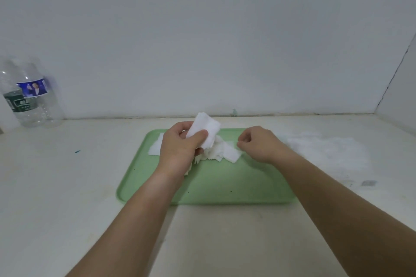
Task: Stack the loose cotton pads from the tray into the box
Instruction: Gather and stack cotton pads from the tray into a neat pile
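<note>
The left hand (180, 145) grips a stack of cotton pads (206, 129) near the tray's (225, 184) far edge; loose pads (226, 153) lie between the hands, nearest the curled right hand (258, 144), its hold unclear.

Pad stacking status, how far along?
Early. Done: the left hand grips a small stack gathered above the tray. In hand: the right hand is at the edge of the loose pads, fingers curled; whether it pinches one is unclear. Left: that pile lies on the tray, and no box is in view, so nothing shows as boxed.
</note>
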A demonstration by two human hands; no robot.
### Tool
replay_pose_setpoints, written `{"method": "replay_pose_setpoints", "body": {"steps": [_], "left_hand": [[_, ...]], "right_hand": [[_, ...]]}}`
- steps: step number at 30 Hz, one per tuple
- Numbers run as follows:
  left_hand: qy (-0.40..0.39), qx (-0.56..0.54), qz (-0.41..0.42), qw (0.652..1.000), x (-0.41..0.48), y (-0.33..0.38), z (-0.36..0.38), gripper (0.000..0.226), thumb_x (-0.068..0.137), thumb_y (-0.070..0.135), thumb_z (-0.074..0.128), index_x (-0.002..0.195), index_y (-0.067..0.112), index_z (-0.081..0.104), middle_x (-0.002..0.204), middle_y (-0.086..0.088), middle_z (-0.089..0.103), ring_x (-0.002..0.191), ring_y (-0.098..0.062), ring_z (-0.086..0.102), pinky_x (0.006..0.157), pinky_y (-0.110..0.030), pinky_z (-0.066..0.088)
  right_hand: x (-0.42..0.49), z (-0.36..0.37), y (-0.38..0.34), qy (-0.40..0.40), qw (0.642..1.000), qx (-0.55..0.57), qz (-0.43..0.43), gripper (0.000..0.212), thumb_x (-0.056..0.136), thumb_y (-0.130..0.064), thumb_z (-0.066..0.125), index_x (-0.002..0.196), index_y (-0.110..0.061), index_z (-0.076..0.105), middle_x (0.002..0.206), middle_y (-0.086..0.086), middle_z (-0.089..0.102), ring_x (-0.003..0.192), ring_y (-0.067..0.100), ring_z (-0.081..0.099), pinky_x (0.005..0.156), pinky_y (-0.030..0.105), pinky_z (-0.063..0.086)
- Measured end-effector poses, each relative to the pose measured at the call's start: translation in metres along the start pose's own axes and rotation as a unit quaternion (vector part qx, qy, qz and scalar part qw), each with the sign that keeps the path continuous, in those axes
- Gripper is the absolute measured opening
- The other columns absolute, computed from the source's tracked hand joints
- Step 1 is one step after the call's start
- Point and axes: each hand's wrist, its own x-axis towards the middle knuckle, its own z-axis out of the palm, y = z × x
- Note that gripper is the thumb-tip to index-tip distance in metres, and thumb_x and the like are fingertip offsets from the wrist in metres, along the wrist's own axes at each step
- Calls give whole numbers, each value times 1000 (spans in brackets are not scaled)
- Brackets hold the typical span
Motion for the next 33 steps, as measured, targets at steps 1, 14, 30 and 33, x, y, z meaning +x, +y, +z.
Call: {"method": "replay_pose_setpoints", "body": {"steps": [1,14,30,33], "left_hand": [[4,-5,-1,1000,1,0,0,20,89,9,71,108,13,69,89,2,73,68,-4,70,74,-27,61],[19,-19,-2,1000,2,2,-1,19,91,9,69,109,12,67,98,-2,71,70,-5,68,66,-21,59],[-76,19,-42,996,-8,-5,11,21,89,11,75,109,12,69,86,-6,79,73,-16,74,71,-30,61],[-117,32,-39,992,-10,-5,12,23,89,10,73,112,14,69,85,-7,78,77,-17,72,73,-29,61]], "right_hand": [[3,4,1,-7,999,-32,9,25,91,-28,60,97,-7,70,100,8,70,95,25,64,81,34,53],[1,30,2,36,998,35,37,12,88,-18,61,97,-21,53,105,3,57,91,22,56,71,30,45],[-60,-6,-7,-52,757,648,-59,41,72,-9,72,112,-6,64,97,13,74,88,23,69,85,35,55],[-60,-1,-10,-48,779,623,-51,40,73,-9,75,111,-8,63,94,14,74,86,23,70,80,32,58]]}}
